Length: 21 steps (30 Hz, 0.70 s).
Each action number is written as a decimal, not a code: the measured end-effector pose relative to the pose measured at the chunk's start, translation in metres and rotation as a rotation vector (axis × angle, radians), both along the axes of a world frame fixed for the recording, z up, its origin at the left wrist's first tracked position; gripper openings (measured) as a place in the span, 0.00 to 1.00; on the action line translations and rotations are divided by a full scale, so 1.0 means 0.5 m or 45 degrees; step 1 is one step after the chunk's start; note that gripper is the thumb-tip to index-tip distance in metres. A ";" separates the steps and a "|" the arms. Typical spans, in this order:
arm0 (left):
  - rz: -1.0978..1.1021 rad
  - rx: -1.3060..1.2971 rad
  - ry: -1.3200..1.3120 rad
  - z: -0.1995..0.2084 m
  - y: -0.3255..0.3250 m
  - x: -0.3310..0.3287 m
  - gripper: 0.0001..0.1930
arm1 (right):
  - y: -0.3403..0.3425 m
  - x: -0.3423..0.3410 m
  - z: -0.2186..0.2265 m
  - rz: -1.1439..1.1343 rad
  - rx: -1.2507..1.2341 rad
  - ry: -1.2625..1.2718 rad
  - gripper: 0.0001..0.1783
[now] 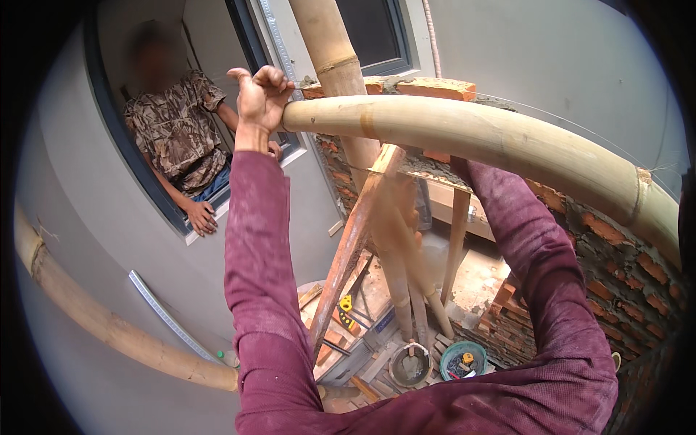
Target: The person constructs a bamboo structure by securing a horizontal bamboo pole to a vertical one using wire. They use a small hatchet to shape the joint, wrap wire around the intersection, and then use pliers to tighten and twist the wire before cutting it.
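Note:
My left hand (262, 101) is raised beside the left end of a thick bamboo pole (464, 130), palm toward me. Its thumb points away while the other fingers curl around what looks like a thin string at the end of the brick wall (602, 232). The pole crosses in front of the wall's top. Behind the pole my right forearm (515, 210) reaches toward the wall, and that hand is hidden. An upright bamboo post (326, 43) stands behind the pole. Just below, a rough wooden strut (355, 232) slants down, next to a motion-blurred brown shape.
A person (177, 138) leans at the window (109, 109) on the left. Another bamboo pole (109, 326) runs along the lower left. Far below are a yellow-handled saw (346, 312), a mortar bucket (409, 365), a teal basin (462, 360) and scattered boards.

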<state>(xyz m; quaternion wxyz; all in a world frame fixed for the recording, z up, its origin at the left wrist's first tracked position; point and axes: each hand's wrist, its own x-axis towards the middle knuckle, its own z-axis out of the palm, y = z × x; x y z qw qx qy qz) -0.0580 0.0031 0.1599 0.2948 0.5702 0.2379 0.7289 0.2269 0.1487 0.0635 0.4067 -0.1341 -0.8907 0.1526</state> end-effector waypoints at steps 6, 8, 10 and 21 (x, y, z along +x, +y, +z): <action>1.033 0.578 0.776 -0.169 -0.054 0.127 0.38 | -0.081 -0.045 -0.022 -0.041 0.344 0.148 0.13; 1.360 0.730 0.961 -0.185 -0.040 0.164 0.35 | -0.041 -0.058 -0.066 0.814 -1.291 0.145 0.11; 1.551 0.815 1.095 -0.196 -0.039 0.144 0.34 | -0.097 -0.101 -0.072 1.093 -1.578 0.308 0.13; 1.280 0.943 1.349 -0.193 -0.022 0.121 0.32 | -0.183 -0.181 -0.088 1.351 -1.741 0.665 0.14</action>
